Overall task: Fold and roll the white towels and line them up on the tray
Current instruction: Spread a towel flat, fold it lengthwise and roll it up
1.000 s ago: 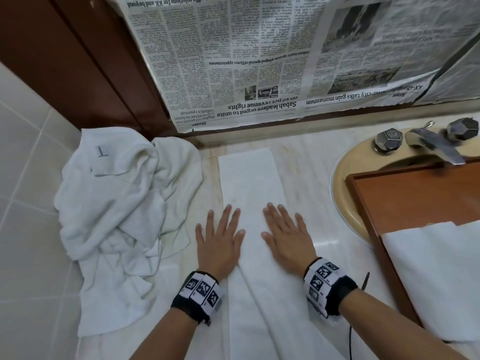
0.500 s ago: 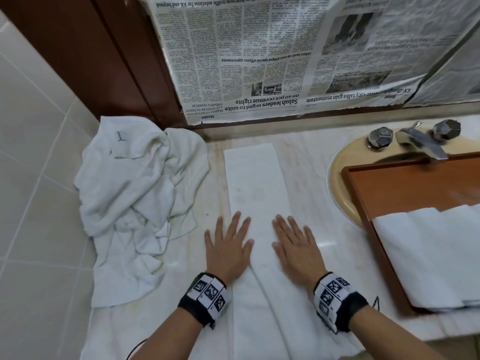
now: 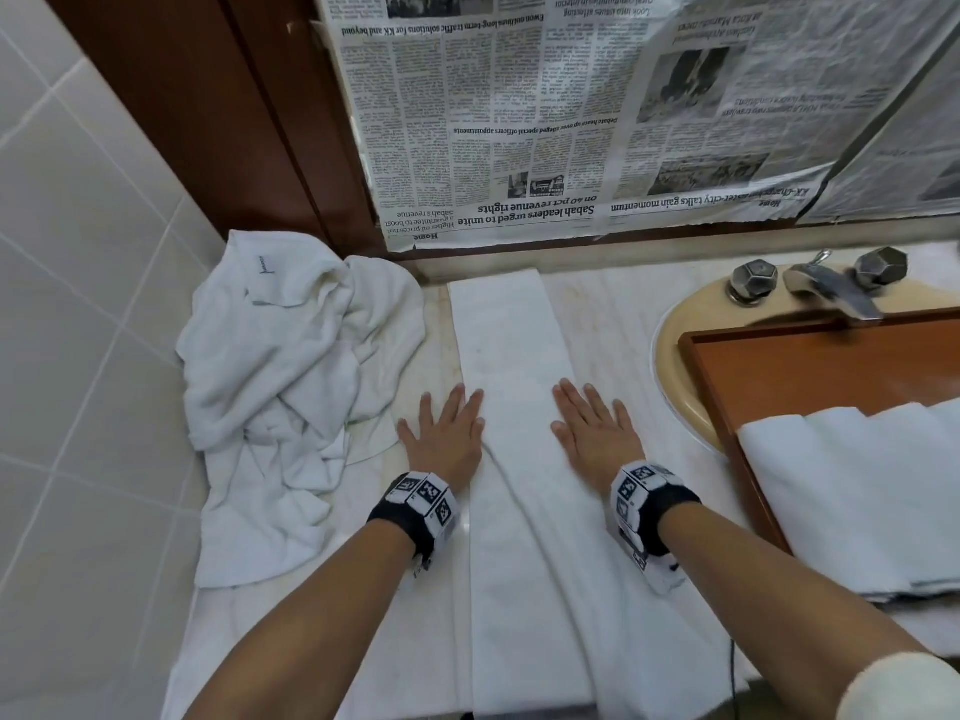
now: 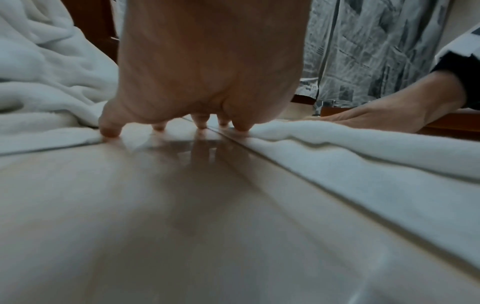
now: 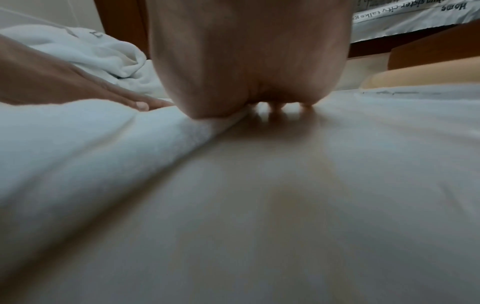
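Note:
A long white towel, folded into a narrow strip, lies on the marble counter and runs away from me. My left hand lies flat at its left edge, fingers straight, fingertips on the glossy counter. At the strip's right edge my right hand lies flat too, its thumb side pressing the towel edge. Neither hand grips anything. The wooden tray sits over the sink at right, with folded white towels lying on its near part.
A crumpled pile of white towels fills the counter's left corner against the tiled wall. The beige sink and metal faucet are at the back right. Newspaper covers the wall behind.
Both hands have slid apart sideways, from the middle of the strip out to its left and right edges. They stay flat throughout.

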A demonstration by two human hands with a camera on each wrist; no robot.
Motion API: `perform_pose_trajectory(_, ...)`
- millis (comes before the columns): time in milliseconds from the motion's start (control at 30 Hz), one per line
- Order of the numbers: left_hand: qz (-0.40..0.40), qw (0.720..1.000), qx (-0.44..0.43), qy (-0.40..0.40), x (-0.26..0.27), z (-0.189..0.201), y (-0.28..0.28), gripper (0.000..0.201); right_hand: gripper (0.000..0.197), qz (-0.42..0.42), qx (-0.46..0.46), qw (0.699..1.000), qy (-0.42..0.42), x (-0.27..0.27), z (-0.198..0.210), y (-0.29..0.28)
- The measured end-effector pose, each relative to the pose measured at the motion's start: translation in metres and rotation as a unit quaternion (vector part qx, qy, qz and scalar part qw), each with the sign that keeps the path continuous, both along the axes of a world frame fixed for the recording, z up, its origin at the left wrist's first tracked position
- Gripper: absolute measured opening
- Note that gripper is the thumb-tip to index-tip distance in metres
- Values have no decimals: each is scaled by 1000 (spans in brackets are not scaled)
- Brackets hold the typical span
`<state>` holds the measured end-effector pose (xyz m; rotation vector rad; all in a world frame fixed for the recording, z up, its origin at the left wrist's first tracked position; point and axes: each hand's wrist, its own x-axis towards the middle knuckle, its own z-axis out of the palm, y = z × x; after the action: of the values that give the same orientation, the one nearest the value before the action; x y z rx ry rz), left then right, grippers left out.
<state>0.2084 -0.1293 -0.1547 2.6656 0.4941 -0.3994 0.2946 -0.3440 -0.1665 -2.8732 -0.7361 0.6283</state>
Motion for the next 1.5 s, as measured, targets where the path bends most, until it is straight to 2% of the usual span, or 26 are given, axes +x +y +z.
perform_pose_trajectory(100,-6,998,-22,-63,-5,0,-4,43,54,-14,17,999,24,5,10,4)
perform_pose_trajectory(200,-26,993,-57,-99,-18,-1,-12,37,51,-35,100,994,-4,-18,24,-3)
perform_pose_trajectory(300,-75,994,-17,-76,-32,2,-21,38,43,-61,126,990,-3,-59,33,-15)
perform_pose_trajectory(400,-79,994,18,-80,-36,4,-26,38,37,-55,100,993,28,-91,36,-18)
perform_pose_trajectory(567,-71,992,15,-104,-30,2,-28,30,24,-73,102,992,28,-101,35,-15)
perform_pose_trajectory(700,-83,990,-16,-110,-21,7,-24,21,14,-124,155,978,59,-101,40,-17)
perform_pose_trajectory(833,-95,990,-52,-94,-17,11,-19,16,15,-144,230,958,93,-114,55,-16)
perform_pose_trajectory(967,-33,985,-101,-135,-29,10,-7,15,15,-100,269,954,81,-140,70,5)
perform_pose_trajectory(1100,-8,981,-137,-136,-45,4,2,23,15,-42,207,975,66,-172,58,38)
perform_pose_trajectory(1200,-21,980,-150,-132,-52,3,4,25,13,-40,160,983,82,-188,42,51)
perform_pose_trajectory(1300,-24,979,-157,-130,-55,1,6,28,15,-39,172,979,104,-196,34,53)
perform_pose_trajectory(1500,10,975,-185,-120,-66,-1,5,37,29,56,175,968,171,-203,45,29)
